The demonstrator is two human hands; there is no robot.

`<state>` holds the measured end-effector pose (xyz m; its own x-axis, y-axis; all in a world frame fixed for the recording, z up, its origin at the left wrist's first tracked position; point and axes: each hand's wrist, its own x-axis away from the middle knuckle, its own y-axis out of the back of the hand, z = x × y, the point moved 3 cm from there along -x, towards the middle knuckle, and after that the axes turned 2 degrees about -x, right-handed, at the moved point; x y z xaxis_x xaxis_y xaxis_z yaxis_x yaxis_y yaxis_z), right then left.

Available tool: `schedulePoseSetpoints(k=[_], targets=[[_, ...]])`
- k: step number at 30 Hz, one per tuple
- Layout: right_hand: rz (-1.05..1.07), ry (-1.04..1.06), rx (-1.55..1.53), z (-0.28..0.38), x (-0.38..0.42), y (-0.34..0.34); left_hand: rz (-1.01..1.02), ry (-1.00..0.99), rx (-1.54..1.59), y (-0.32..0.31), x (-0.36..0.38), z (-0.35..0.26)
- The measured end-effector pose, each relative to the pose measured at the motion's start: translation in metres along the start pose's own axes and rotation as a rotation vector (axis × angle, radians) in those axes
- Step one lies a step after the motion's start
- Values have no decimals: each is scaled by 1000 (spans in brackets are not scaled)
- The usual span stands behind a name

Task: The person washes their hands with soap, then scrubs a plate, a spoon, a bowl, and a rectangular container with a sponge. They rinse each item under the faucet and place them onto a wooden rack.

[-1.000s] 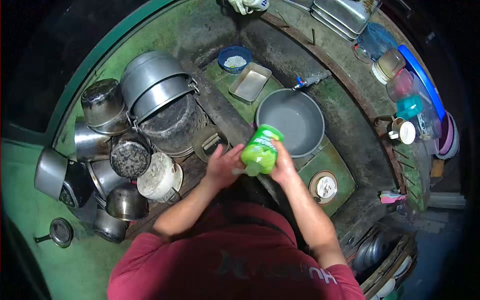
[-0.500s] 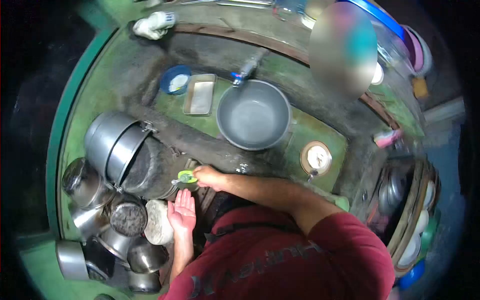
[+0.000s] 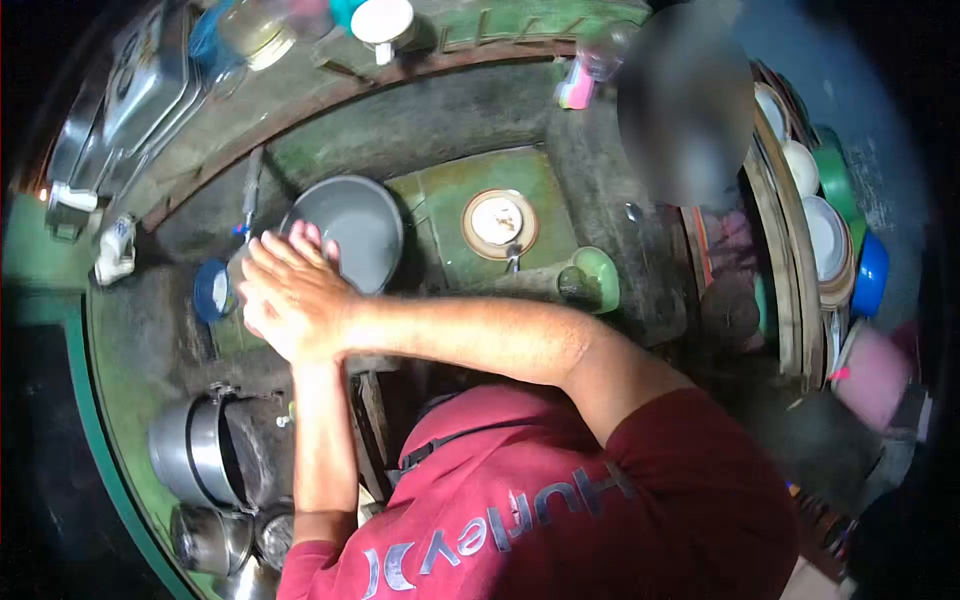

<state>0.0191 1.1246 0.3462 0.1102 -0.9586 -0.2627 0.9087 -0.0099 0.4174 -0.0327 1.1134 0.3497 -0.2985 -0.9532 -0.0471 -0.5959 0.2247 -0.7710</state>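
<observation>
In the head view my right hand point(image 3: 318, 292) lies flat across my left hand point(image 3: 280, 332), palm against palm, with the fingers stretched out. No object shows between them, though the palms themselves are hidden. Both hands are raised in front of a grey basin point(image 3: 391, 250), covering its lower left edge. To their left sits a blue bowl point(image 3: 208, 290) with something pale in it. Below them, beside my left forearm, a small tap point(image 3: 284, 421) with a green handle is partly visible near the large metal pots point(image 3: 180, 450).
A plate point(image 3: 470, 232) with a white item and a spoon point(image 3: 513, 258) rests on the green tiles. Nearby stands a green container point(image 3: 603, 280). A wooden rack point(image 3: 785, 270) with stacked dishes is at the right; a white mug point(image 3: 383, 22) sits on the ledge.
My right hand has left the green-handled tap and now presses on my left hand. Both hands are higher. The view has turned toward the right.
</observation>
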Motion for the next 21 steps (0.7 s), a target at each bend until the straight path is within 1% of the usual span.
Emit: schedulePoseSetpoints(k=[1,3,4,5,6,7,8,9,11,12,13,15,16,17,18,19,20,21], targets=[[21,-14,-39,-7,-4,19,-51,38,-68,-22,1,12],[-59,-249,47,-35,11,43,-4,280,35,-40,10,26],[-178,-80,97,-29,36,37,584,398,354,-14,-7,30],[-412,112,92,6,55,33,561,247,449,9,-27,38],[-428,97,90,0,56,39,385,183,259,-10,-17,50],[-300,38,48,-13,50,48,209,121,58,-32,-5,58],[-169,0,24,-32,41,60,-134,176,-25,-39,-11,69],[-187,93,197,-66,45,65,130,193,-138,-56,6,82],[-361,-346,-51,-63,65,84,97,363,-108,-52,10,94],[-309,-190,282,-66,68,63,-17,416,-13,-55,1,92],[-444,-298,234,-17,84,66,60,369,-60,-36,-6,97],[-136,-306,385,-24,85,84,11,379,-73,-50,4,100],[-342,-296,-142,-51,65,86,7,383,-237,-51,5,106],[-351,-161,-497,-72,66,92,131,297,-415,-25,-2,122],[-337,-158,-510,-61,74,85,157,408,-333,-30,3,114],[-270,-208,-184,-48,82,75,192,512,-241,-38,3,108],[-205,-250,151,-31,91,71,207,514,-121,-42,0,105],[-437,-268,510,13,101,90,214,518,-2,-43,-1,102]])
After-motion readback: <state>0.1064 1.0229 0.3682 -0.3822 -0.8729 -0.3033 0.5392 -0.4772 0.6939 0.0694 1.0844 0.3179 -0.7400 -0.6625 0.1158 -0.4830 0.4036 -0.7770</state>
